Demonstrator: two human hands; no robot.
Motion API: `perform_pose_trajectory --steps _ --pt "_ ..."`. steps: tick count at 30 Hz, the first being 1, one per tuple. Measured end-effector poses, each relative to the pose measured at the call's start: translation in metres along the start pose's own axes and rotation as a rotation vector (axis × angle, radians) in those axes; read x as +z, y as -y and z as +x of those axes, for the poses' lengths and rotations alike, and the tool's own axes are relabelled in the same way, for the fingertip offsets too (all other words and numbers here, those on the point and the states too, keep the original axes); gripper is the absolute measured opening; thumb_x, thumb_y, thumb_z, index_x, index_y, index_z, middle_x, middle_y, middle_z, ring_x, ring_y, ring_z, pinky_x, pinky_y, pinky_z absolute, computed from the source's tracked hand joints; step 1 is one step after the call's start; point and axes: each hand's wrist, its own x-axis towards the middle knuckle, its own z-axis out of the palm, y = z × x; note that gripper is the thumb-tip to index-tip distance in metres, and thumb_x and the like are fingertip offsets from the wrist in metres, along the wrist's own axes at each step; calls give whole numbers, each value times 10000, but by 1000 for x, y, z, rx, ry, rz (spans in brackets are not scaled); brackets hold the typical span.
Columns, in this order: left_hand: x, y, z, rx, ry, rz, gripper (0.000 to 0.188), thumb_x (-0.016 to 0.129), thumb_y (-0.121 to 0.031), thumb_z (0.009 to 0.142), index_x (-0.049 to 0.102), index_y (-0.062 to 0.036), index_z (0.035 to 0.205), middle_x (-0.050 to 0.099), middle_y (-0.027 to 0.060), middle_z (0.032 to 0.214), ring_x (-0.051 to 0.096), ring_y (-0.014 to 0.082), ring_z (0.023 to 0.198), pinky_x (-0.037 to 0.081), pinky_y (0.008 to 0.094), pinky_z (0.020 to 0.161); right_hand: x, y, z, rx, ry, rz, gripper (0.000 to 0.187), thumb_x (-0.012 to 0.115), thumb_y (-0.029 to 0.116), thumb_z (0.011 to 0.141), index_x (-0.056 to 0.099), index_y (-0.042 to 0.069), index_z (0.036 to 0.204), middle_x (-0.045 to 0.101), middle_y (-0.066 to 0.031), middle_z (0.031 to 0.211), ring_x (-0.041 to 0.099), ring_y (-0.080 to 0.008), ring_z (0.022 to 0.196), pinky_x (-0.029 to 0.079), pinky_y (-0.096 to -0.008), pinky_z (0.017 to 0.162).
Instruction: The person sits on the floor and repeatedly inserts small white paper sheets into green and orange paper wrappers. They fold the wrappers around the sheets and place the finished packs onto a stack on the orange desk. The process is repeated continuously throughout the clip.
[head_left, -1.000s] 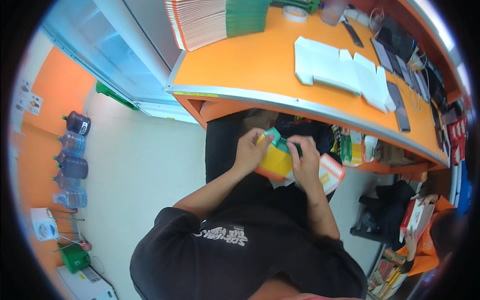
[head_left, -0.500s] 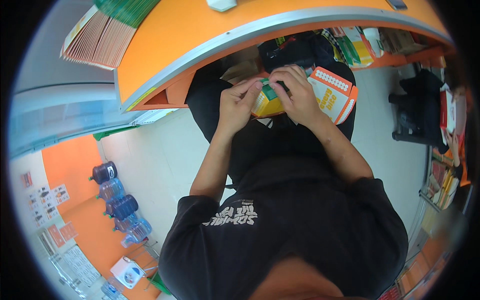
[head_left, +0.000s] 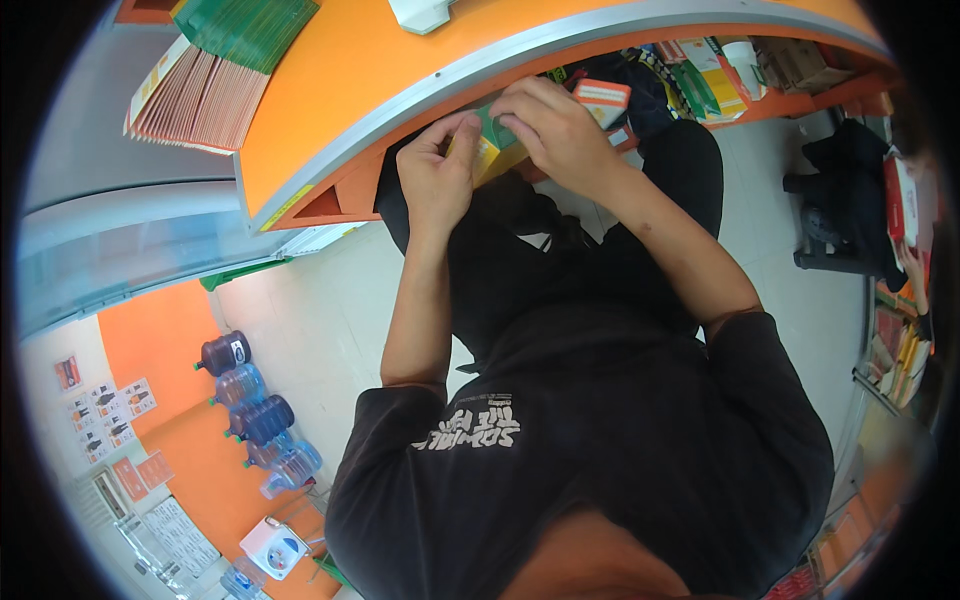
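Observation:
Over my lap, close to the table's front edge, my two hands hold a folding cardboard carton [head_left: 510, 156] in yellow, green, white and orange. My left hand [head_left: 438, 178] pinches its left side, thumb and fingers closed on the yellow and green panel. The fingers of my right hand [head_left: 562, 138] bend over the green upper part. Beyond the right hand an orange and white end flap [head_left: 603, 96] sticks out. My hands cover much of the carton, so its full shape is hidden.
An orange table [head_left: 350, 75] with a metal edge spans the front. Flattened cartons [head_left: 205, 95] stand stacked at its left end. A shelf below holds a white cup [head_left: 740, 62] and packages. Large water bottles [head_left: 262, 418] line the left wall. A black stool [head_left: 845, 215] and another person's arm [head_left: 912, 275] are at right.
Both hands have moved forward and slightly left with the carton, toward the table edge. The carton has turned; its broad white and yellow printed panel no longer faces up.

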Motion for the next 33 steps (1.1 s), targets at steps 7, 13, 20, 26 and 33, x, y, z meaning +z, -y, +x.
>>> perform_pose_trajectory --steps 7,13,20,26,33 --pt "8 29 -27 -85 163 57 213 654 -172 913 732 12 987 709 71 786 596 71 731 480 234 668 14 -5 -55 239 9 153 114 617 48 891 656 20 994 635 -86 1087 633 -262 995 508 -335 840" --pt "20 50 -46 -203 282 18 227 650 -187 923 729 6 1014 708 60 787 606 71 719 484 235 663 7 -2 -84 356 35 164 98 610 47 881 625 13 972 661 -113 1026 644 -308 956 509 -378 833" --pt "24 41 -54 -278 446 16 275 705 -229 907 729 17 1025 698 43 809 598 61 688 475 214 617 -9 -4 -88 480 170 254 195 681 38 846 573 19 1007 683 -90 942 667 -224 915 509 -332 824" --pt "24 43 -50 -253 572 77 193 672 -137 906 720 31 989 694 58 799 608 61 687 480 203 621 -29 -34 -72 729 665 586 250 755 63 810 525 34 905 623 -21 812 592 -83 801 479 -243 727" --pt "17 41 -41 -368 523 -106 213 714 -162 862 720 21 971 712 71 802 631 74 704 492 224 655 -23 -43 -79 743 544 788 183 729 127 861 612 22 955 657 -30 869 617 -104 834 491 -251 786"
